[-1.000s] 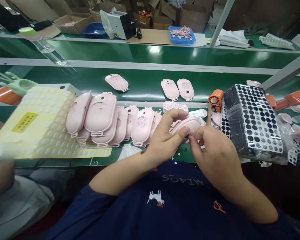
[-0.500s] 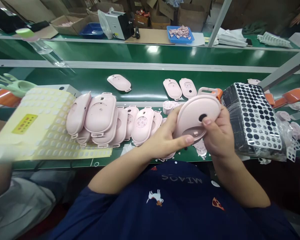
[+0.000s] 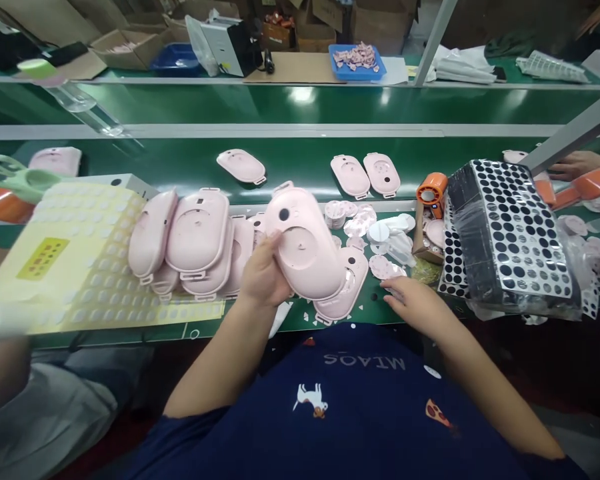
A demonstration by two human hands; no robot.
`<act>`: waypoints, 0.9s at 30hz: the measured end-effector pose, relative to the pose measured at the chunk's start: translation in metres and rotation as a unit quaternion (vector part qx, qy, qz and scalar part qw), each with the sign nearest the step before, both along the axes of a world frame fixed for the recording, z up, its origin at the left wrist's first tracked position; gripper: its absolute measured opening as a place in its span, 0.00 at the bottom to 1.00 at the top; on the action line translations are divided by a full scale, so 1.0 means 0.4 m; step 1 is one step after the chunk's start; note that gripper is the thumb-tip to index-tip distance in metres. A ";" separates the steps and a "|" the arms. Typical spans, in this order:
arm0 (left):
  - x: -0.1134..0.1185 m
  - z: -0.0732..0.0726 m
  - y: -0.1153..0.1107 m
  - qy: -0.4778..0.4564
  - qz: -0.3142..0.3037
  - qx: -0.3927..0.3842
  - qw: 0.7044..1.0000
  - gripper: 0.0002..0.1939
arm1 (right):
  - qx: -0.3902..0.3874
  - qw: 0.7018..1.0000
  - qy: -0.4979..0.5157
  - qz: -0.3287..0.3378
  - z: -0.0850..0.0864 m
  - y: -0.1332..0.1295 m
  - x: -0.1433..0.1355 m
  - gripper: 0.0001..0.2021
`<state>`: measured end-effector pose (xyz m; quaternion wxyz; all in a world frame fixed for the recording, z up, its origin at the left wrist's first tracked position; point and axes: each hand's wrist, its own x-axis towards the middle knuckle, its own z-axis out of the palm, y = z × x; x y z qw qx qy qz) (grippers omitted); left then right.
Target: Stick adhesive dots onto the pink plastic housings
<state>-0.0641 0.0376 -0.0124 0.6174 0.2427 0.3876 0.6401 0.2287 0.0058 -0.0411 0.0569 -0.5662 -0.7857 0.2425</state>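
Note:
My left hand (image 3: 266,275) grips a pale pink oval plastic casing (image 3: 313,263) by its edge, tilted above the bench. A black round sticker sits near the casing's upper end, above a round recess. My right hand (image 3: 416,305) is low over the bench, holding nothing, its fingers apart beside some round patterned pink discs (image 3: 381,267). Another pink casing (image 3: 347,285) lies beneath the held one, partly hidden by it. More pink casings (image 3: 199,230) are piled to the left of my left hand.
Sheets of black round stickers (image 3: 517,227) lie on a black wrapped block at right, beside an orange handheld fan (image 3: 431,190). A yellowish sheet of white dots (image 3: 75,267) lies left. Several casings rest on the green belt (image 3: 300,157). A co-worker's hand (image 3: 580,163) shows at far right.
The held casing has moved left, now in my left hand alone. My right hand has let go and come down by the discs. Another casing has appeared on the belt at far left.

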 end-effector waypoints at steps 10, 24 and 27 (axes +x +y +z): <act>0.007 -0.004 -0.029 0.024 0.003 -0.006 1.000 0.21 | 0.136 0.985 -0.106 -0.010 -0.079 0.057 -0.070 0.16; 0.041 -0.024 -0.030 0.023 -0.042 -0.005 0.999 0.28 | 0.223 0.970 -0.087 -0.044 -0.082 0.077 -0.038 0.13; 0.049 -0.020 -0.031 0.014 -0.042 -0.005 0.999 0.29 | 0.347 0.935 -0.050 -0.061 -0.030 0.079 -0.048 0.11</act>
